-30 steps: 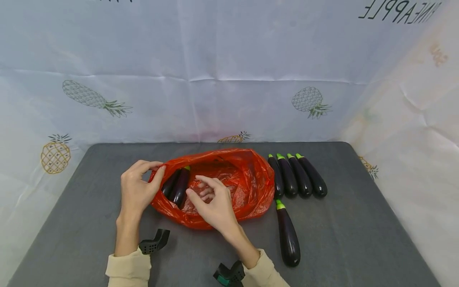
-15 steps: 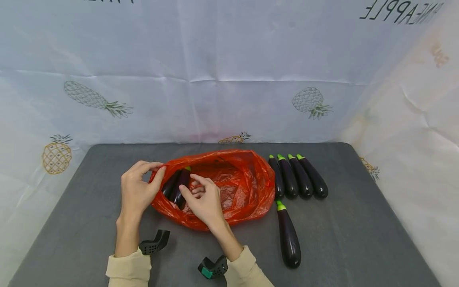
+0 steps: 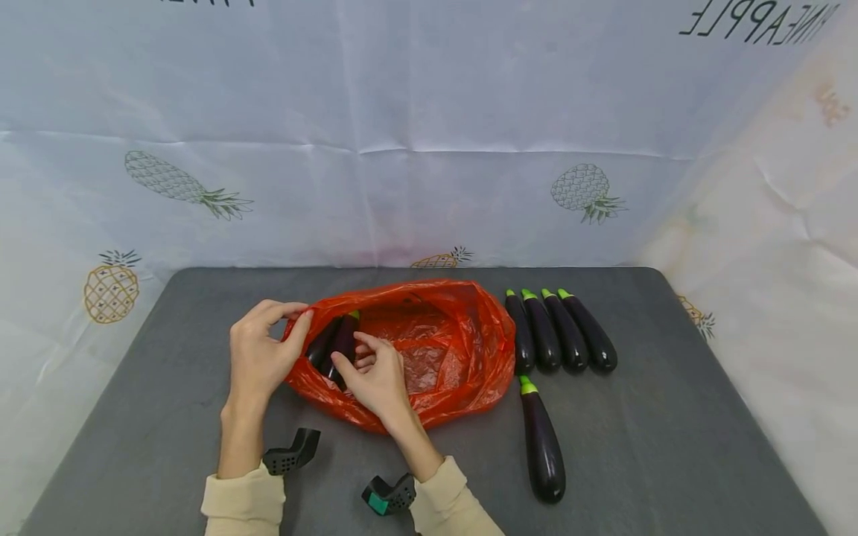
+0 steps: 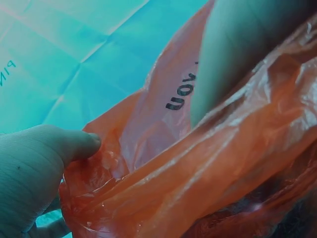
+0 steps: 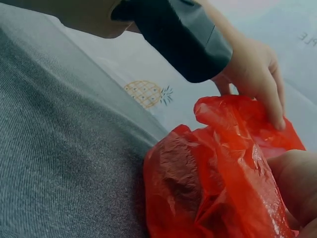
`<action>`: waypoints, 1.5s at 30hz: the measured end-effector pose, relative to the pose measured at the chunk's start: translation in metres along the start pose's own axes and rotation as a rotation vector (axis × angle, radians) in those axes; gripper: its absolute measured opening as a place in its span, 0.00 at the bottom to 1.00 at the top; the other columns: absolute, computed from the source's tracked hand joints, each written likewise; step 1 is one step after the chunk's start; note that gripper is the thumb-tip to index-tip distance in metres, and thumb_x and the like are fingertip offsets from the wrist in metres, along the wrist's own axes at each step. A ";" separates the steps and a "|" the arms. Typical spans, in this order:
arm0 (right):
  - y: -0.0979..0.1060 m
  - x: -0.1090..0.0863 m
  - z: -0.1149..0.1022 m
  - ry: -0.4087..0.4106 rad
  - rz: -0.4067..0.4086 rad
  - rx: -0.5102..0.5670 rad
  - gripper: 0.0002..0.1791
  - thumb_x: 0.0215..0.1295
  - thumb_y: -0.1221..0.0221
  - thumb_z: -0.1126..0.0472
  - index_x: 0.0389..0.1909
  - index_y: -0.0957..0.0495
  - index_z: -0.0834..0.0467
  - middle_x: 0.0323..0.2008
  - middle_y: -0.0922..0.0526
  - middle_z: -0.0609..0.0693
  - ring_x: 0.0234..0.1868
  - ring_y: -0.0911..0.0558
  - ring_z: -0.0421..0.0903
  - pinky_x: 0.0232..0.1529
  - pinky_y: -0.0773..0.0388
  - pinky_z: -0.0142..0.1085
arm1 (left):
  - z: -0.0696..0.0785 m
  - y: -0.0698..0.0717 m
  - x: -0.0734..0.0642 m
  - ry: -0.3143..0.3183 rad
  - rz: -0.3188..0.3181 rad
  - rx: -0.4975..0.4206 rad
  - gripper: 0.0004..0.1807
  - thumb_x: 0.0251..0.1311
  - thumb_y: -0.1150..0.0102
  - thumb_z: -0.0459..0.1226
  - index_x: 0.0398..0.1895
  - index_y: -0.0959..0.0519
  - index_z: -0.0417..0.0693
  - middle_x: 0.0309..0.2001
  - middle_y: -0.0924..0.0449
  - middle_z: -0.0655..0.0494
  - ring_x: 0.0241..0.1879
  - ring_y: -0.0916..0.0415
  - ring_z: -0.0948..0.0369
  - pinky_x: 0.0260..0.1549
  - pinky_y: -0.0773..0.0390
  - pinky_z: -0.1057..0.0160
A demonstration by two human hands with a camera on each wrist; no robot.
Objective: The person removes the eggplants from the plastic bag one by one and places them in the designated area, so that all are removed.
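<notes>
A red plastic bag (image 3: 462, 357) lies on the table with its mouth spread wide. Thumb and fingers of my left hand (image 3: 258, 353) pinch the bag's left rim; the left wrist view shows the thumb on the film. Two eggplants lie side by side inside at the left, the nearer one (image 3: 345, 339) partly behind my right hand (image 3: 378, 380). That hand reaches over the front rim into the bag, its thumb overlapping this eggplant and its index fingertip right at the eggplant's right edge. Thumb and index stand apart. In the right wrist view, the bag's wall hides most of the right hand.
Right of the bag, several eggplants (image 3: 566, 331) lie in a row, green stems pointing away. One more eggplant (image 3: 541, 443) lies nearer the front. The grey table (image 3: 670, 447) ends at a pineapple-printed white cloth (image 3: 402, 201) behind. Each wrist carries a black camera mount.
My right hand has moved left inside the bag, up to the nearer eggplant, its thumb and index as far apart as before. The left hand keeps its pinch on the rim.
</notes>
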State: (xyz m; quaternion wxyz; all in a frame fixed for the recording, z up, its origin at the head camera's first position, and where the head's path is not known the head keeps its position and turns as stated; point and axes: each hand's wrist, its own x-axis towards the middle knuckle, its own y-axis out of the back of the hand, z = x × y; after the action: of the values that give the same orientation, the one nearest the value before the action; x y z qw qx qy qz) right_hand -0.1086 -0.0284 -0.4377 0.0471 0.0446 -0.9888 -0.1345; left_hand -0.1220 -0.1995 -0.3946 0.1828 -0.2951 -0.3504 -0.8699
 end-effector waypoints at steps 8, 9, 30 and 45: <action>0.000 0.003 0.007 -0.003 -0.007 -0.028 0.29 0.62 0.30 0.53 0.60 0.19 0.66 0.41 0.14 0.63 0.35 0.12 0.50 0.39 0.16 0.31 | 0.000 -0.001 0.000 0.002 -0.006 -0.005 0.04 0.57 0.29 0.28 0.36 0.11 0.37 0.29 0.14 0.45 0.32 0.19 0.52 0.39 0.34 0.84; 0.000 0.003 0.007 -0.010 -0.011 -0.035 0.30 0.63 0.30 0.53 0.60 0.20 0.66 0.41 0.14 0.62 0.35 0.12 0.49 0.39 0.16 0.30 | 0.000 -0.002 0.000 0.001 -0.006 -0.004 0.04 0.57 0.29 0.28 0.36 0.11 0.37 0.29 0.14 0.45 0.32 0.19 0.52 0.39 0.34 0.84; -0.010 -0.001 0.006 -0.032 -0.032 -0.099 0.36 0.61 0.29 0.50 0.63 0.23 0.70 0.43 0.12 0.63 0.31 0.10 0.45 0.35 0.16 0.29 | 0.000 0.000 0.001 -0.007 -0.004 0.007 0.04 0.57 0.29 0.29 0.35 0.11 0.38 0.29 0.14 0.46 0.31 0.18 0.52 0.33 0.33 0.82; -0.004 0.003 0.003 -0.135 -0.043 -0.027 0.34 0.56 0.29 0.55 0.63 0.22 0.66 0.43 0.13 0.60 0.30 0.16 0.36 0.36 0.18 0.29 | -0.001 0.000 0.000 -0.002 -0.004 0.009 0.04 0.57 0.29 0.29 0.35 0.11 0.37 0.29 0.14 0.45 0.31 0.18 0.52 0.34 0.34 0.83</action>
State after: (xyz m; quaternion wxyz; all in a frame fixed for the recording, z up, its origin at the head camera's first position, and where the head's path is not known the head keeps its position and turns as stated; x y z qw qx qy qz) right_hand -0.1113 -0.0317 -0.4416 -0.0222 0.0560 -0.9866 -0.1516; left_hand -0.1218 -0.2000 -0.3951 0.1823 -0.2943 -0.3550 -0.8684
